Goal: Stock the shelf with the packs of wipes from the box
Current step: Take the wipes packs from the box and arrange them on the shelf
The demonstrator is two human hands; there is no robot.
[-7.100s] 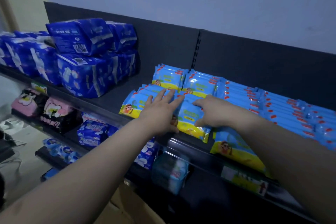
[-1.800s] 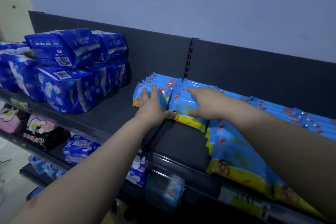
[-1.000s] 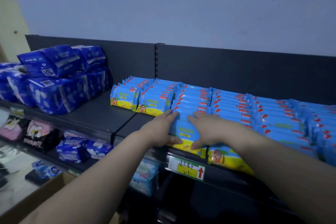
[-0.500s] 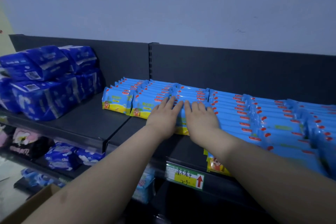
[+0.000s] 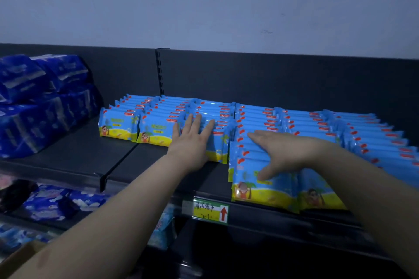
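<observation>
1. Dark shelf (image 5: pixel 74 161), loaded over its middle and right, bare at front left beside the dark blue bags (image 5: pixel 40 106)
2. Packs of wipes (image 5: pixel 306 124) on that shelf in side-by-side rows, each row running front to back, each pack lying with its long side across, leaned and overlapped on the one behind
3. Rows on the right set further forward than those on the left, out to the shelf lip; likely the next thing to settle, by a push straight back toward the rear panel
4. Right hand (image 5: pixel 288 154) the nearer to that forward row, laid on top of it, fingers spread and loose across the pack tops and pointing left, thumb down on the face of the front pack (image 5: pixel 260 190); grasping nothing
5. Left hand (image 5: pixel 192 142) flat on the next row to the left, fingers straight and aimed at the back, heel at that row's front; released, only pressing
6. Against half a second before: then both hands side by side on one row, now apart, the right moved one row over
7. Price tag (image 5: pixel 209 210) on the rail just below
</observation>
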